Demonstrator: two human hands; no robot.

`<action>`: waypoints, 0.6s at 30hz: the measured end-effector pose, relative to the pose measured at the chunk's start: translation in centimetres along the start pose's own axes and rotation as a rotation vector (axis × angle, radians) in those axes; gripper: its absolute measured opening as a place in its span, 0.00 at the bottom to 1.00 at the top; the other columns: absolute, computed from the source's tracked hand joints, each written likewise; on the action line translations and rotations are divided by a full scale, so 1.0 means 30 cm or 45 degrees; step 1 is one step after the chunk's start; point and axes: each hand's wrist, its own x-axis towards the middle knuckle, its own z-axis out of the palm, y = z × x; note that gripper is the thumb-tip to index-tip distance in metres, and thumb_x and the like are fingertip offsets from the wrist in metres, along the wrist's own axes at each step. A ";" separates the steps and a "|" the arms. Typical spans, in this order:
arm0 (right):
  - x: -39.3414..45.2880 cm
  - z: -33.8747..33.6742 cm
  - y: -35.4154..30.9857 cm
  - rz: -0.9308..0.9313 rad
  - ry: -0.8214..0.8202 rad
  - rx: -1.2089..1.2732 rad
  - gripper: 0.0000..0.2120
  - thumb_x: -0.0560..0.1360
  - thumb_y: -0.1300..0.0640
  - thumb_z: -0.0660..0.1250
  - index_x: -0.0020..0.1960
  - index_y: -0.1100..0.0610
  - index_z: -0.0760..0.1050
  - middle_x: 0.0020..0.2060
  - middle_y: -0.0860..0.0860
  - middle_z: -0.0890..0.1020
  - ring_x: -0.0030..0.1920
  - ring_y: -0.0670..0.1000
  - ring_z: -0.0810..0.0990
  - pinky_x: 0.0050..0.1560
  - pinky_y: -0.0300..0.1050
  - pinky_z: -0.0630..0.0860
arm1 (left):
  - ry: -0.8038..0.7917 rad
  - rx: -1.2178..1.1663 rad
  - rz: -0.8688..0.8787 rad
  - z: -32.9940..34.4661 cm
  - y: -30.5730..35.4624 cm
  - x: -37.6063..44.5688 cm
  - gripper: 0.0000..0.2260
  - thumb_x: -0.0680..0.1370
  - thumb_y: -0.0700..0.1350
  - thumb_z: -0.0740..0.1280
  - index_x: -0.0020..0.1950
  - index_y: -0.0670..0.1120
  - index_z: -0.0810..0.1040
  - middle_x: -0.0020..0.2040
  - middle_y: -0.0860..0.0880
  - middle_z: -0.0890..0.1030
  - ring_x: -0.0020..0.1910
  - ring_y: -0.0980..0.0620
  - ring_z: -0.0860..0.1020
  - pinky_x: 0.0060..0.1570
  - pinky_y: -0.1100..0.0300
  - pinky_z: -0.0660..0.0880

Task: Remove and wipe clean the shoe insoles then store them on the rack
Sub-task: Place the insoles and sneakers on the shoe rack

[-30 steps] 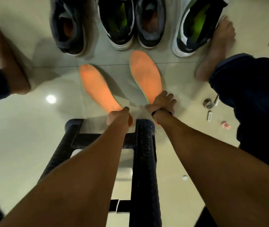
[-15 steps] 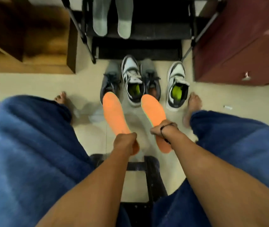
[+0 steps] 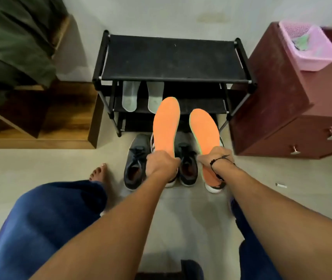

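Pale glossy tile floor, off-white wall behind, and a black shoe rack with fabric shelves pushed up against it. Two grey insoles lie flat on the middle shelf. A dark red wooden cabinet with metal knobs stands right of the rack, and a pink perforated plastic basket with something greenish inside sits on top. Dark grey sneakers are lined up on the floor in front of the rack. The person's left hand grips the heel of one orange insole, and the right hand grips the other orange insole, both held up toes-forward above the shoes.
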 end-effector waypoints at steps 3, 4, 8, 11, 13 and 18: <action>0.156 -0.036 -0.061 0.007 0.064 -0.005 0.37 0.66 0.40 0.70 0.66 0.61 0.67 0.63 0.58 0.71 0.59 0.60 0.75 0.52 0.51 0.74 | 0.054 0.186 0.159 -0.034 0.110 0.162 0.23 0.74 0.55 0.67 0.61 0.39 0.75 0.58 0.41 0.77 0.53 0.43 0.77 0.41 0.57 0.68; 0.221 -0.044 -0.091 -0.005 0.080 -0.020 0.38 0.67 0.40 0.69 0.67 0.61 0.65 0.64 0.59 0.70 0.60 0.60 0.74 0.53 0.52 0.74 | 0.059 0.235 0.213 -0.037 0.150 0.225 0.22 0.74 0.55 0.67 0.59 0.39 0.75 0.56 0.41 0.77 0.51 0.43 0.77 0.41 0.57 0.68; 0.445 -0.069 -0.206 -0.070 0.141 0.009 0.37 0.68 0.39 0.69 0.66 0.62 0.67 0.63 0.60 0.71 0.59 0.59 0.74 0.53 0.50 0.74 | 0.063 0.388 0.333 -0.036 0.300 0.437 0.19 0.75 0.54 0.66 0.55 0.40 0.77 0.54 0.41 0.77 0.43 0.45 0.73 0.39 0.57 0.69; 0.583 -0.088 -0.274 -0.057 0.160 0.101 0.39 0.69 0.43 0.70 0.69 0.65 0.60 0.65 0.60 0.67 0.63 0.60 0.70 0.57 0.50 0.71 | 0.091 0.441 0.419 -0.009 0.401 0.581 0.16 0.76 0.52 0.66 0.56 0.41 0.78 0.55 0.42 0.77 0.53 0.44 0.76 0.41 0.58 0.70; 0.662 -0.098 -0.308 -0.081 0.215 0.117 0.39 0.70 0.45 0.69 0.69 0.66 0.58 0.65 0.60 0.66 0.64 0.61 0.69 0.57 0.52 0.71 | 0.119 0.482 0.475 0.010 0.456 0.668 0.15 0.76 0.51 0.65 0.57 0.43 0.77 0.57 0.42 0.76 0.57 0.45 0.75 0.42 0.58 0.70; 0.835 -0.087 -0.357 -0.228 0.307 0.053 0.38 0.71 0.44 0.68 0.69 0.66 0.57 0.65 0.59 0.65 0.63 0.62 0.69 0.57 0.53 0.70 | 0.212 0.506 0.489 0.063 0.541 0.811 0.16 0.78 0.52 0.63 0.63 0.45 0.74 0.60 0.45 0.75 0.59 0.47 0.75 0.42 0.61 0.67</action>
